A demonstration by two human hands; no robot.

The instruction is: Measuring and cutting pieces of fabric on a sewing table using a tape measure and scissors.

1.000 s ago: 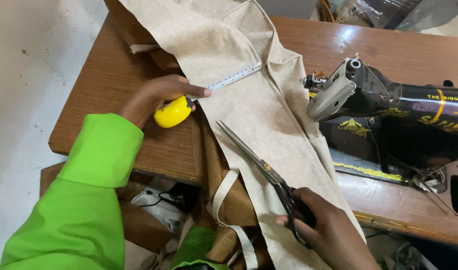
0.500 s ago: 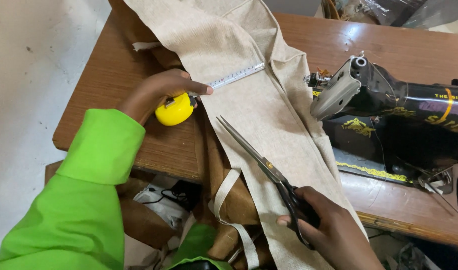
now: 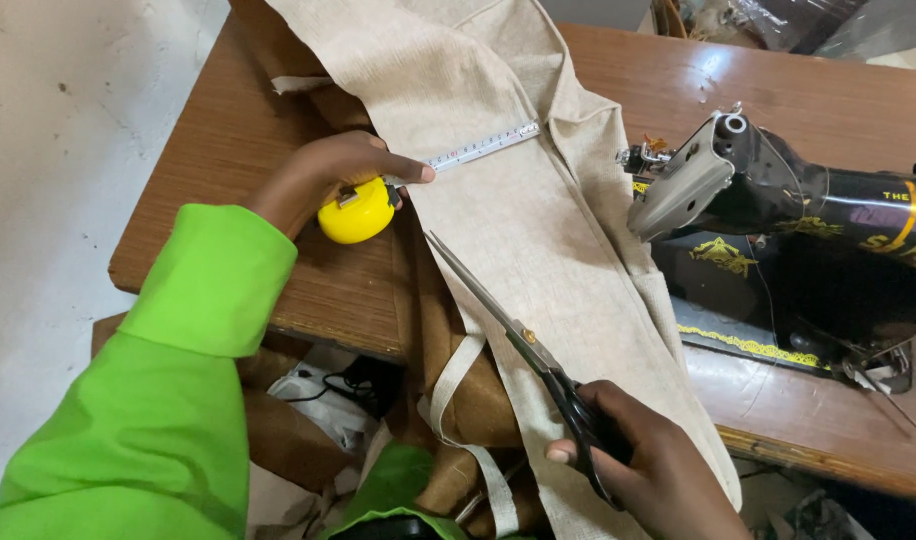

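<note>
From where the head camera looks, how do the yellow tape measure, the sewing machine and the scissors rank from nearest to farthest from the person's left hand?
1. Yellow tape measure: held under the left hand, its blade stretched right across the beige cloth.
2. Scissors: lower right, gripped by the right hand, tips pointing up toward the tape measure.
3. Sewing machine: far right on the wooden table.

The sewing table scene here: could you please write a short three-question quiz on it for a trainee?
1. True or false: the left hand holds a yellow tape measure.
2. Which tool is in the right hand? A) scissors B) iron C) chalk
3. Fill in: the tape's blade lies across the beige ____.

Key:
1. True.
2. A, the scissors, blades closed, pointing up the fabric.
3. Fabric, beside the black sewing machine.
</note>
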